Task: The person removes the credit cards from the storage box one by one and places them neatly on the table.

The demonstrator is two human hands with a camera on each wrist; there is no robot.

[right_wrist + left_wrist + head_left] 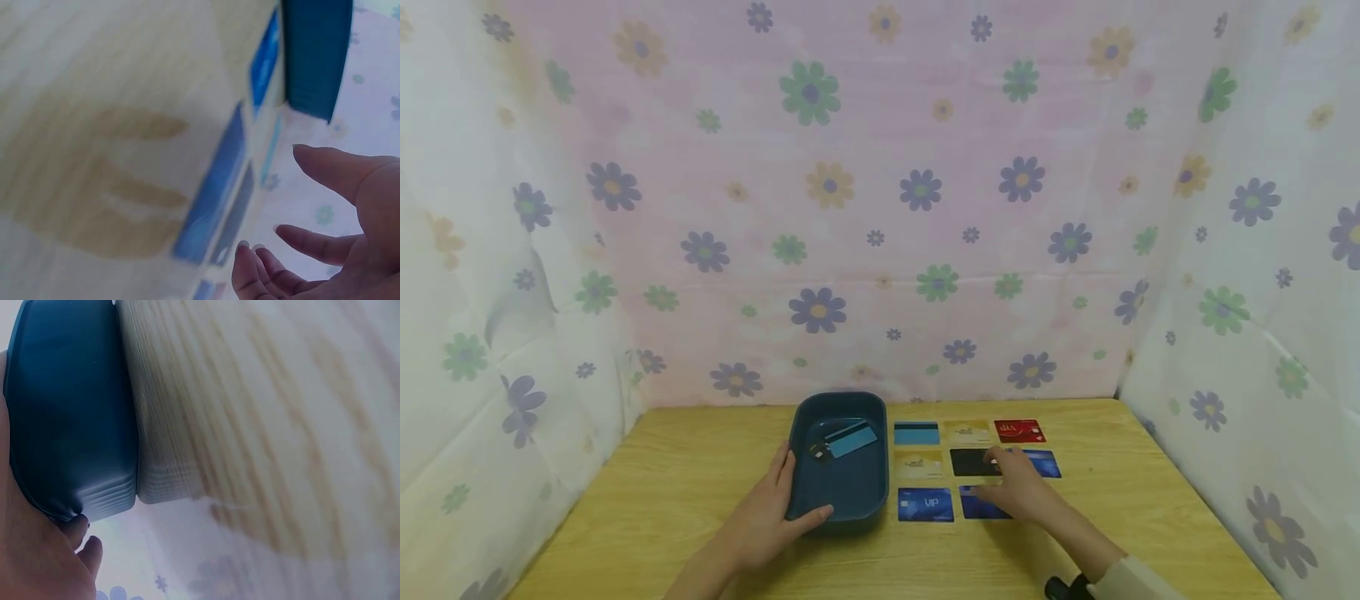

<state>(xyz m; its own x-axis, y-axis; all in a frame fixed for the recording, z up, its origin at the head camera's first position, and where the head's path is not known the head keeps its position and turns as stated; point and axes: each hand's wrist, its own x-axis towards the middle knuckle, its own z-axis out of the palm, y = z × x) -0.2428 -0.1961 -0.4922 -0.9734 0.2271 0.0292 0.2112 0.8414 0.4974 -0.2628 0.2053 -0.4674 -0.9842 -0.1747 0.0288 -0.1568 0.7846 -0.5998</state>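
Note:
A dark blue bin (842,492) stands on the table, and my left hand (760,510) holds it by the left side. The thumb lies over the near rim while the fingers run along the outer wall. Inside the bin are a light blue card (855,442) with a dark stripe and a smaller dark card (818,451). My right hand (1022,487) hovers over the cards to the right, fingers spread and holding nothing. Beneath or beside it are a black card (972,462), a blue card (987,503) partly hidden by the fingers, and another blue card (1043,463).
Nearer the bin lie a blue VIP card (925,505), a gold card (918,464) and a light blue striped card (917,433). Farther back are another gold card (967,431) and a red VIP card (1020,431). A flowered cloth (880,250) encloses the wooden table (1150,500).

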